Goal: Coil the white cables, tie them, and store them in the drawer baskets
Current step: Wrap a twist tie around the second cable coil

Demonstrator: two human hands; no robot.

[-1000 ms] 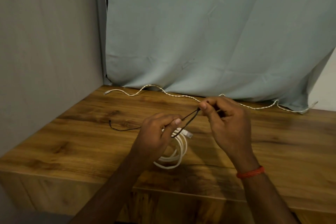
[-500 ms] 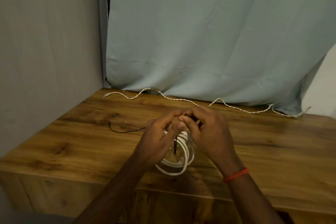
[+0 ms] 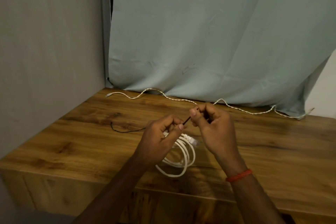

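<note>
The head view held two white cables, one black tie, two hands and one red wristband [image 3: 239, 175] on the right wrist. The coiled white cable [image 3: 181, 158] sat at centre frame in several loops on the wooden table [image 3: 81, 132], its upper part hidden behind the left hand [image 3: 160, 138], with a connector showing just right of that hand. The braided white cable [image 3: 174, 98] lay uncoiled along the table's far edge, across the middle of the frame, under the hem of the pale curtain [image 3: 209, 42]. The black tie [image 3: 187, 120] ran taut between the hands, its loose tail trailing left over the wood. Both hands had their fingers curled tight: the left pinched the tie between thumb and forefinger (whether it also gripped the coil could not be told), and the right hand [image 3: 214, 129], slightly higher, pinched the other end.
</note>
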